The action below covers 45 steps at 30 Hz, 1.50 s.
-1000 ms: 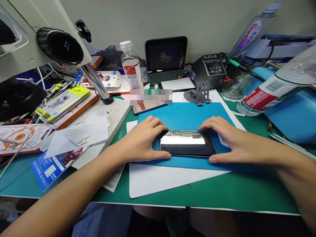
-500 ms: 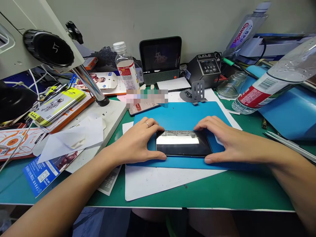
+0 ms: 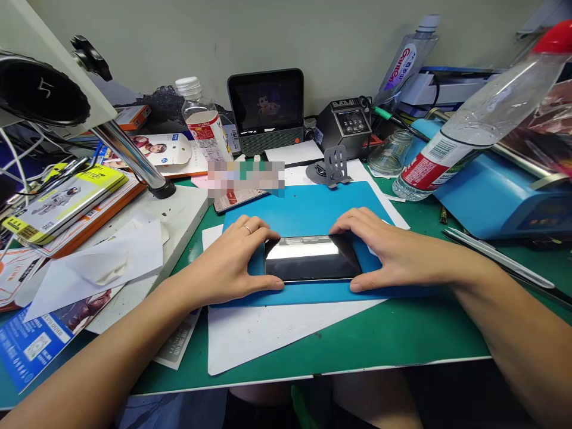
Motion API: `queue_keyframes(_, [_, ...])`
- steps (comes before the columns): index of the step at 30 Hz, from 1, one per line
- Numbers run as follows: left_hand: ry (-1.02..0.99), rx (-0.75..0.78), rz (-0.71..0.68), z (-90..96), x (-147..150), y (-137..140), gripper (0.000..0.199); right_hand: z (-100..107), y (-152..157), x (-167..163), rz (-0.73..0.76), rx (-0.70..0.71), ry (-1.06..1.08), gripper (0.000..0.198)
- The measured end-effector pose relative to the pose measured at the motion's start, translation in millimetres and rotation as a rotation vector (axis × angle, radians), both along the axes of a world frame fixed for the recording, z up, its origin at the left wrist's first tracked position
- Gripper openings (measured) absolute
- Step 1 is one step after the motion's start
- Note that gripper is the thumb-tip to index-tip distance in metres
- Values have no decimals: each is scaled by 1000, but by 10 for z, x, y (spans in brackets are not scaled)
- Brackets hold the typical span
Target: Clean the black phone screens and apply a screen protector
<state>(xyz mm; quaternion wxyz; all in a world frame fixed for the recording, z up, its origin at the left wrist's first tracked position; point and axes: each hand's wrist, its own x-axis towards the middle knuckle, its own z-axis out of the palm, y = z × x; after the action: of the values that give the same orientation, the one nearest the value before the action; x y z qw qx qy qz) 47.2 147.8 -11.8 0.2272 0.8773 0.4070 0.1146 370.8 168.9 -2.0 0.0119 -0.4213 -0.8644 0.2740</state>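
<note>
A black smartphone (image 3: 313, 259) lies sideways, screen up and dark with a bright reflection, on a blue mat (image 3: 295, 205). My left hand (image 3: 243, 259), with a ring on one finger, grips its left end, thumb at the near edge and fingers at the far edge. Around the right end is my right hand (image 3: 378, 247), its thumb on the near corner and its fingertips at the far corner. Under the mat sits a white sheet of paper (image 3: 250, 333). Both palms hide parts of the mat.
Left stands a white platform with a metal post (image 3: 131, 158), beside piled boxes (image 3: 67, 199). A plastic bottle (image 3: 208, 131), a small display (image 3: 266, 104) and a dark control box (image 3: 344, 125) line the back. Right are a red-capped bottle (image 3: 473, 134) and tweezers (image 3: 504, 259).
The view has turned slightly to the right, so everything sits farther left in it. Both hands keep their hold on the smartphone, which stays on the mat.
</note>
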Motion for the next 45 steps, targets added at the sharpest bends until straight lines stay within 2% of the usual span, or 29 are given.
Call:
queue_keyframes(20, [21, 42, -9, -12, 8, 3, 64, 11, -25, -8, 3, 27, 23, 66])
queue_keyframes(28, [28, 40, 1, -2, 1, 8, 65, 18, -18, 20, -3, 10, 7, 75])
queue_keyframes(35, [26, 33, 3, -2, 1, 15, 66, 13, -8, 9, 12, 29, 25, 71])
queue_keyframes(42, [17, 84, -39, -15, -11, 36, 73, -56, 22, 54, 18, 60, 43, 70])
queue_keyframes(45, [29, 91, -50, 15, -15, 33, 83, -91, 41, 84, 35, 90, 21, 71])
